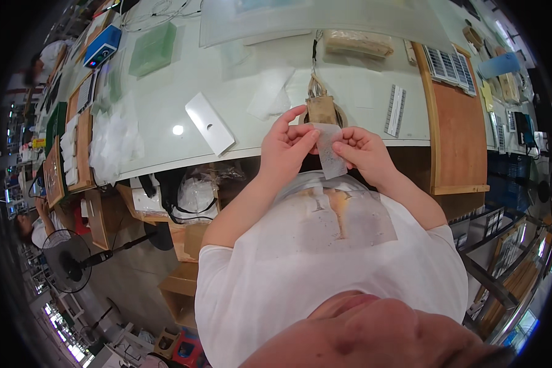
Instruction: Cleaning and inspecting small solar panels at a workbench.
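Note:
Both of my hands are raised at the table's near edge, with a small translucent frosted strip between them. Dark specks show on the strip, which hangs lengthwise toward me. My left hand pinches its upper left side between thumb and fingers, the index finger stretched away. On the right side, the thumb and fingers of my right hand close on the strip's edge. Just beyond the hands sits a tan block-shaped fixture with wires running from its far end. The strip's top overlaps this block in the picture.
A white box lies left of my hands, beside a pile of translucent bags. To the right are a ruler and a wooden board. A translucent panel spans the far side. A fan stands at lower left.

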